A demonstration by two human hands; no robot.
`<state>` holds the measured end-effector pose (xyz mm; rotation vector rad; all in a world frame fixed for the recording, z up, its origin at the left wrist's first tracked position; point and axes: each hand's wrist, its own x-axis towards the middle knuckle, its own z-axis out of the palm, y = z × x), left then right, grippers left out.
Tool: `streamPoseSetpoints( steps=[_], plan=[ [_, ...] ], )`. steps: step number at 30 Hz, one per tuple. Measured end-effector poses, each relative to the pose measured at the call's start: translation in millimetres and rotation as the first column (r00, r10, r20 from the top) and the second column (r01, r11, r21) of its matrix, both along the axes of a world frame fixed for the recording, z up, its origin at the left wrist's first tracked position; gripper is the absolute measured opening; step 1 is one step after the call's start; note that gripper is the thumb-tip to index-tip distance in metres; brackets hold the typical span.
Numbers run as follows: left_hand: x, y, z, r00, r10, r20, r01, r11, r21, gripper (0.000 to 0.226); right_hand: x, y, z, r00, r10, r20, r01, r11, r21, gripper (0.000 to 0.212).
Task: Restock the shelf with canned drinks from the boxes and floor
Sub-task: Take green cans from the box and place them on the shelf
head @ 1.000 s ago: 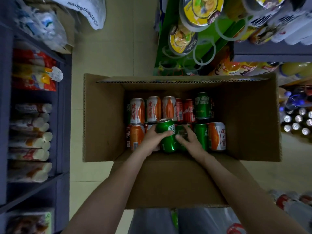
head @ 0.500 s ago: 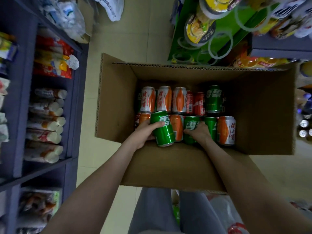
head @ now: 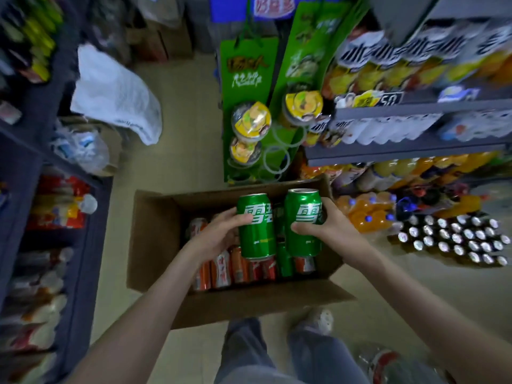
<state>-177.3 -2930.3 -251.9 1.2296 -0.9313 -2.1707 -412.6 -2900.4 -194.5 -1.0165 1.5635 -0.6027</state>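
Shop aisle, tiled floor (head: 177,87) running from near to far. Dark shelving unit (head: 83,239) along the left, stocked with packaged goods, details blurred. Grey shelf (head: 415,145) on the right, loaded with bottled drinks on several tiers; orange bottles (head: 365,214) and a block of dark-capped bottles (head: 454,239) on the floor below it. Green display stand (head: 249,112) at far centre, holding yellow-lidded cups in ring holders. White plastic bag (head: 119,92) at far left, resting on stock.

Open cardboard box (head: 155,234) on the floor at centre, flaps out, directly ahead of two grey trouser legs and one light shoe (head: 318,320). Inside the box: orange and red cans (head: 235,267) lying on their sides in rows, one further green can between them toward the right.

Left hand (head: 219,234) closed around left green can (head: 256,225), thumb across the label, fingers behind. Right hand (head: 329,225) closed around right green can (head: 303,221), thumb low on the front, fingers wrapped round the far side. Both cans upright, raised above the box contents, side by side with a narrow gap, white lettering facing the camera. Neither can on the shelf yet. Forearms bare, reaching in from the near corners of the view.
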Motion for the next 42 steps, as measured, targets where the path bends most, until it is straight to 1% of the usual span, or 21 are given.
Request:
streamPoseSetpoints(
  steps=[1, 3, 5, 6, 8, 9, 10, 14, 15, 17, 19, 20, 22, 25, 28, 30, 33, 35, 38, 39, 42],
  plan=[
    [-10.4, -3.6, 14.7, 1.0, -0.006, -0.016, 0.005, 0.999, -0.034, 0.083, -10.2, 0.3, 15.6, 0.999, -0.006, 0.043, 0.007, 1.0, -0.027, 0.051],
    [-35.7, -9.6, 41.5, 0.997, 0.015, -0.07, -0.021, 0.996, -0.087, 0.082, -32.7, 1.1, 42.9, 0.993, -0.01, 0.12, 0.02, 0.997, -0.081, 0.046],
    [-68.0, -13.5, 66.6, 0.995, 0.037, -0.097, -0.05, 0.988, -0.144, 0.076, -57.6, 1.6, 64.4, 0.988, -0.001, 0.154, 0.021, 0.991, -0.129, 0.052],
    [-86.2, -14.6, 78.0, 0.993, 0.054, -0.104, -0.071, 0.984, -0.166, 0.065, -71.1, 1.9, 73.3, 0.986, 0.003, 0.168, 0.023, 0.988, -0.15, 0.058],
    [-125.6, -14.3, 98.4, 0.984, 0.118, -0.133, -0.141, 0.974, -0.179, 0.031, -101.7, 0.2, 89.1, 0.977, -0.002, 0.212, 0.041, 0.983, -0.179, 0.069],
    [-146.5, -13.8, 108.3, 0.978, 0.153, -0.139, -0.177, 0.968, -0.179, 0.024, -117.7, -1.5, 97.3, 0.974, -0.007, 0.227, 0.053, 0.979, -0.196, 0.069],
    [-167.7, -13.4, 117.5, 0.973, 0.184, -0.137, -0.207, 0.962, -0.18, 0.022, -134.9, -4.0, 104.7, 0.972, -0.007, 0.236, 0.059, 0.975, -0.216, 0.068],
    [-246.8, -13.4, 153.4, 0.964, 0.224, -0.141, -0.251, 0.944, -0.215, 0.023, -200.6, -15.6, 133.6, 0.974, 0.015, 0.224, 0.049, 0.959, -0.278, 0.075],
    [-263.3, -16.2, 161.0, 0.966, 0.214, -0.141, -0.244, 0.939, -0.242, 0.029, -215.1, -18.7, 140.9, 0.975, 0.022, 0.223, 0.046, 0.954, -0.297, 0.074],
    [-292.1, -23.3, 178.7, 0.97, 0.203, -0.135, -0.235, 0.923, -0.304, 0.048, -243.4, -27.1, 155.9, 0.975, 0.031, 0.222, 0.048, 0.939, -0.341, 0.06],
    [-315.9, -32.5, 197.6, 0.968, 0.208, -0.138, -0.244, 0.908, -0.34, 0.058, -268.4, -37.0, 173.3, 0.98, 0.04, 0.194, 0.041, 0.918, -0.395, 0.051],
    [-326.8, -37.2, 208.7, 0.968, 0.207, -0.143, -0.245, 0.901, -0.357, 0.059, -279.6, -42.4, 182.6, 0.983, 0.039, 0.177, 0.04, 0.905, -0.423, 0.049],
    [-345.5, -49.0, 231.4, 0.969, 0.198, -0.145, -0.241, 0.885, -0.398, 0.051, -298.6, -53.7, 200.3, 0.981, 0.027, 0.194, 0.069, 0.881, -0.468, 0.045],
    [-368.2, -70.9, 264.5, 0.973, 0.183, -0.143, -0.23, 0.838, -0.494, 0.041, -320.5, -71.3, 223.4, 0.97, 0.036, 0.24, 0.097, 0.849, -0.519, 0.056],
    [-384.6, -93.5, 296.4, 0.968, 0.19, -0.165, -0.25, 0.785, -0.566, 0.043, -336.0, -90.0, 244.8, 0.969, 0.042, 0.242, 0.109, 0.809, -0.577, 0.068],
    [-394.9, -108.3, 316.4, 0.969, 0.181, -0.17, -0.248, 0.748, -0.615, 0.047, -344.9, -101.7, 258.0, 0.969, 0.033, 0.246, 0.132, 0.77, -0.624, 0.066],
    [-413.3, -129.3, 342.5, 0.97, 0.156, -0.188, -0.243, 0.685, -0.687, 0.042, -360.9, -115.5, 276.5, 0.973, 0.023, 0.229, 0.149, 0.696, -0.702, 0.058],
    [-427.1, -143.2, 356.1, 0.97, 0.151, -0.189, -0.241, 0.636, -0.733, 0.042, -375.3, -122.1, 288.7, 0.974, 0.019, 0.224, 0.159, 0.646, -0.746, 0.058],
    [-449.0, -160.4, 373.3, 0.969, 0.151, -0.195, -0.246, 0.591, -0.769, 0.044, -404.1, -130.8, 305.6, 0.976, 0.005, 0.216, 0.171, 0.589, -0.79, 0.053],
    [-456.7, -165.3, 378.0, 0.969, 0.152, -0.197, -0.249, 0.58, -0.776, 0.045, -415.5, -134.2, 309.9, 0.977, 0.003, 0.212, 0.172, 0.573, -0.801, 0.054],
    [-481.6, -177.0, 391.2, 0.969, 0.143, -0.202, -0.247, 0.539, -0.805, 0.044, -453.2, -146.4, 320.0, 0.982, -0.017, 0.189, 0.168, 0.546, -0.821, 0.067]
  ],
)
